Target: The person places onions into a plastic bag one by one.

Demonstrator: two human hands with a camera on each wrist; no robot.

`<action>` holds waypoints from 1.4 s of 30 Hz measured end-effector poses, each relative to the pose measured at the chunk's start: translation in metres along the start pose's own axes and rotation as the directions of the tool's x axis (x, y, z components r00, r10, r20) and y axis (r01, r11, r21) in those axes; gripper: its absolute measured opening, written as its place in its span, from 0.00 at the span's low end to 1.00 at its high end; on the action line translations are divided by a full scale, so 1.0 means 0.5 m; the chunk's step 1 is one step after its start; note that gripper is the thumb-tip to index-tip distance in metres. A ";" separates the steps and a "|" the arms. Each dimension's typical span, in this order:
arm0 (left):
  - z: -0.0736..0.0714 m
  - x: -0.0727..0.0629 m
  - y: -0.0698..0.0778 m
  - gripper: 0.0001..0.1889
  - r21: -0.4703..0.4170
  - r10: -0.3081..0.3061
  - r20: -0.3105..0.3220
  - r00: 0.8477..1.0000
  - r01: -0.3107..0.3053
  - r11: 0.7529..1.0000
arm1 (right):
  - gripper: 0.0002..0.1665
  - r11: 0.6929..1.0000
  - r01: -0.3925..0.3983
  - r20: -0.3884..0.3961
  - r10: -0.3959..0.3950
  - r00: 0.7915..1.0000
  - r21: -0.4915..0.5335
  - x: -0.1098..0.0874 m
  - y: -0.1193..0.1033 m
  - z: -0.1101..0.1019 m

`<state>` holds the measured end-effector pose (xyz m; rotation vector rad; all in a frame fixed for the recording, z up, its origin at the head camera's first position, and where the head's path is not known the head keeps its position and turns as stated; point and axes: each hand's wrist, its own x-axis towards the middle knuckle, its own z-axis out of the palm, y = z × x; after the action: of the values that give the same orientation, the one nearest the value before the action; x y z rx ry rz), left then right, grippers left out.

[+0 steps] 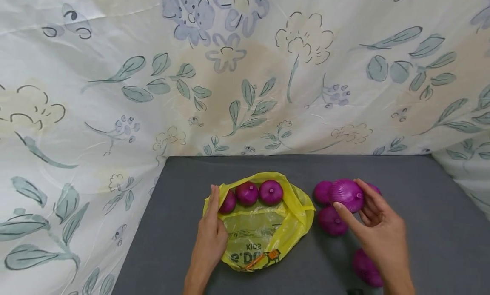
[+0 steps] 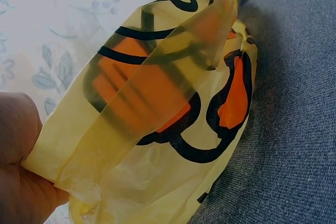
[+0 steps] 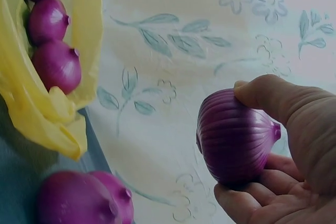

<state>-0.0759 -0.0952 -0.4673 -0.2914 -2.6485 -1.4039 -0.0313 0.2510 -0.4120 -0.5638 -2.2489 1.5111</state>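
Note:
A yellow plastic bag (image 1: pixel 302 218) with printed letters lies with its mouth spread wide. Inside it, three red onions (image 1: pixel 271 192) sit along the far side. My left hand (image 1: pixel 212 237) holds the bag's left rim; in the left wrist view, that hand (image 2: pixel 26 166) pinches the edge of the plastic, which has an orange and black print. To the right of the bag, my right hand (image 1: pixel 383 231) grips a red onion (image 1: pixel 344 196) between thumb and fingers, above other onions. The right wrist view shows this ridged onion (image 3: pixel 236 137) raised, its stem end toward the palm.
Several more red onions lie right of the bag, one (image 1: pixel 333 220) close to its edge and another (image 1: pixel 366 267) nearer the front, partly behind my right wrist. A dark grey table (image 1: pixel 164 227) carries everything. Floral cloth (image 1: pixel 245 95) hangs behind and at both sides.

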 end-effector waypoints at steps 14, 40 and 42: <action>0.001 0.003 0.001 0.44 0.007 0.018 -0.007 1.000 -0.018 1.000 | 0.49 0.990 0.138 0.079 -0.137 0.987 -0.015 -0.018 -0.012 0.063; 0.005 0.001 0.004 0.43 -0.008 0.021 -0.012 1.000 -0.021 1.000 | 0.45 0.973 0.204 0.234 -0.224 0.946 0.105 -0.045 -0.018 0.161; 0.005 0.000 0.004 0.43 -0.010 0.028 -0.017 0.999 -0.028 1.000 | 0.45 0.973 0.206 0.233 -0.226 0.946 0.105 -0.045 -0.018 0.165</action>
<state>-0.0758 -0.0921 -0.4672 -0.3151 -2.6142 -1.4062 -0.0553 0.1717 -0.4346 -0.1051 -2.3251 1.6201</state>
